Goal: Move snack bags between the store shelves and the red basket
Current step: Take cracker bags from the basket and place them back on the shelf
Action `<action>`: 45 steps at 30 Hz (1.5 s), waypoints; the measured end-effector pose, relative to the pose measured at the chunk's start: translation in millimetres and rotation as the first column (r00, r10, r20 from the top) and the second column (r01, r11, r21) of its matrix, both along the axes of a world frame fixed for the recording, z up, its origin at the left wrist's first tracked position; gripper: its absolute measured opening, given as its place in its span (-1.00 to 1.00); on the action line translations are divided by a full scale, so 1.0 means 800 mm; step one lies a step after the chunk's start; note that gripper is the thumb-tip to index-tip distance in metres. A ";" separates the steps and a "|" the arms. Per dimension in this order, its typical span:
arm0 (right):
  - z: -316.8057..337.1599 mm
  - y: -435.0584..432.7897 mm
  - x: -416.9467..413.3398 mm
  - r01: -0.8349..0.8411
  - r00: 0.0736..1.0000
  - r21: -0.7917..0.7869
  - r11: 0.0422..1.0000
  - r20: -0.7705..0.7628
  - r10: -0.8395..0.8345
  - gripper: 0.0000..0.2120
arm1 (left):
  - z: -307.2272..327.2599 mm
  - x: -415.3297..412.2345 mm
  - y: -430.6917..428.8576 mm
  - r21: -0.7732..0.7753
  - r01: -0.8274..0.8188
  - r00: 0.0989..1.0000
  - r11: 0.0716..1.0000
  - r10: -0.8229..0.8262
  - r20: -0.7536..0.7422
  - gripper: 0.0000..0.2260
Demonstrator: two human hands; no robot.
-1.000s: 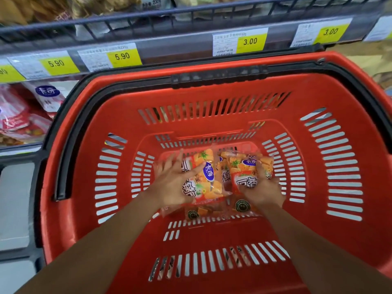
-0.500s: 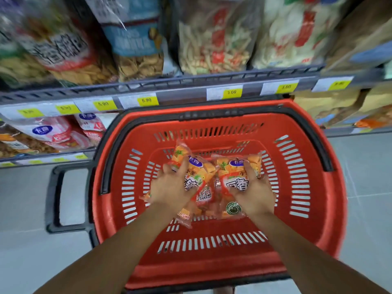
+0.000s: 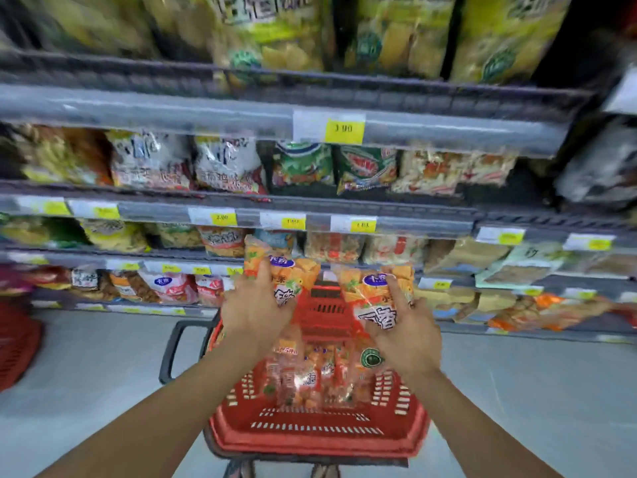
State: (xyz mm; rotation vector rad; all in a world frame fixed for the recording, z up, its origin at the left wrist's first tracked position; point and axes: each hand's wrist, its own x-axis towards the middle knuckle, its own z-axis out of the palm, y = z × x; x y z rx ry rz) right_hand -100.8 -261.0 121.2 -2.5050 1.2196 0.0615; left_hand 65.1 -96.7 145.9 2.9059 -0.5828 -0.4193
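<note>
Beneath both wrists sits the red slotted plastic basket (image 3: 317,432). Directly above it the left hand (image 3: 255,305) and right hand (image 3: 403,329) each grip a bunch of orange clear-film snack bags (image 3: 372,291), fingers curled round them, tops rising past the knuckles and tails hanging towards the basket. Blur hides the count, perhaps several apiece. This looks like the basket-to-shelf step. The next move calls for reaching to the grey wire store shelves (image 3: 241,219) beyond the fingertips and finding a gap.
</note>
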 end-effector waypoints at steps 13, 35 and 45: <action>0.257 -0.008 -0.003 0.236 0.834 -0.063 0.970 0.525 -0.169 -0.16 | 0.248 -0.028 0.012 -0.305 -0.151 0.936 0.940 0.235 0.260 -0.25; 0.520 -0.043 0.093 0.231 0.600 -0.139 0.963 0.799 -0.028 -0.18 | 0.509 0.078 -0.015 -0.578 0.066 0.743 0.813 0.346 0.573 -0.23; 0.580 -0.019 0.213 0.156 0.626 -0.108 0.982 0.780 -0.014 -0.17 | 0.555 0.221 -0.003 -0.621 0.053 0.770 0.782 0.364 0.525 -0.22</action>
